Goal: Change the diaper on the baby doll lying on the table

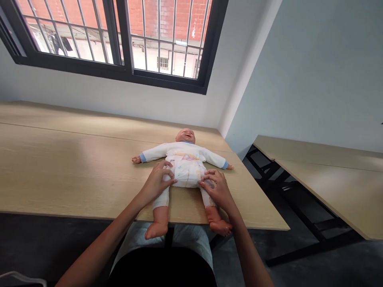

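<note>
While the baby doll [184, 159] lies face up on the light wooden desk [74, 171], both hands rest on the white diaper [187, 174] at its hips. The left hand [158, 180] lies on the diaper's side towards the left of the view, fingers bent and pressed against the edge, thumb towards the middle. The right hand [218, 187] sits on the opposite side, fingers curled with the tips touching the diaper's edge near the doll's thigh. Neither hand is closed around anything; whether the fingertips pinch a tab or only press on it cannot be told from this view.

The doll lies near the front edge of the desk, head pointing towards the wall, arms spread wide, feet reaching past the desk's front edge. It wears a white top with blue cuffs and a blue collar. A faint pastel print shows on the front of the top and on the diaper, but it is too small and blurred to read, and no brand or lettering can be made out anywhere.

Behind the desk a black-framed window [119, 40] with bars looks out on a red brick wall. A second desk [329, 179] of the same wood stands to the right, well apart, on black legs.
</note>
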Tool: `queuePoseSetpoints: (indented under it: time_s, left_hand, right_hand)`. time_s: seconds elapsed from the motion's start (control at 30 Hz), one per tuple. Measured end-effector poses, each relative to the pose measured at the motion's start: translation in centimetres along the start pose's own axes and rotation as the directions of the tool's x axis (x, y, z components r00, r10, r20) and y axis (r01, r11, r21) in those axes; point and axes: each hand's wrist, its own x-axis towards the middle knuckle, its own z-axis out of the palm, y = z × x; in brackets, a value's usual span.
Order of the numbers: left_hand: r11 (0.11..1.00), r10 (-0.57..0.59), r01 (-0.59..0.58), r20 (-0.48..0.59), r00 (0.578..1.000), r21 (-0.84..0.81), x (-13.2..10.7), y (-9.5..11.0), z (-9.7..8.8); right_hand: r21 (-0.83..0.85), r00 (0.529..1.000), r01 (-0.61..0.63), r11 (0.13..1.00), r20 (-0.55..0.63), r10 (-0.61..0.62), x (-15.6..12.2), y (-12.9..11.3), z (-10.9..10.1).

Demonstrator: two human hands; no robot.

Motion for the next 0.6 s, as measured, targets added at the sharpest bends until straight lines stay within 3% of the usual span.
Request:
queuePoseSetpoints:
  time_s: [0.23, 0.3, 0.37, 0.43, 0.5, 0.53, 0.6]
  left_hand:
    - [0.994, -0.045, 0.045, 0.0, 0.999, -0.099, -0.3, 0.2, -0.3]
    - [0.974, -0.09, 0.093, 0.025, 0.996, -0.207, -0.3, 0.3, -0.7]
    - [0.893, -0.22, 0.214, 0.031, 0.975, -0.395, 0.1, 0.0, -1.4]
    - [0.697, -0.439, 0.375, 0.049, 0.897, -0.611, 1.0, -0.6, -2.1]
    - [0.469, -0.613, 0.489, 0.128, 0.78, -0.735, 2.3, -1.5, -2.7]
    - [0.396, -0.648, 0.533, 0.183, 0.739, -0.748, 3.1, -2.0, -2.8]
    - [0.332, -0.652, 0.597, 0.28, 0.705, -0.73, 4.5, -2.8, -2.7]
  right_hand:
    - [0.053, 0.999, -0.041, 0.998, 0.007, 0.041, -0.2, -0.1, -0.2]
    - [0.134, 0.997, -0.064, 0.989, 0.041, 0.059, 0.0, 0.0, -0.6]
    - [0.277, 0.988, -0.156, 0.948, 0.062, 0.145, 0.7, 0.4, -1.2]
    - [0.461, 0.948, -0.301, 0.835, 0.047, 0.316, 1.9, 1.0, -1.6]
    - [0.635, 0.873, -0.418, 0.649, 0.084, 0.48, 3.6, 1.5, -1.5]
    - [0.692, 0.834, -0.471, 0.547, 0.146, 0.532, 4.6, 1.7, -1.3]
    - [0.73, 0.782, -0.548, 0.409, 0.273, 0.561, 6.2, 1.8, -0.7]
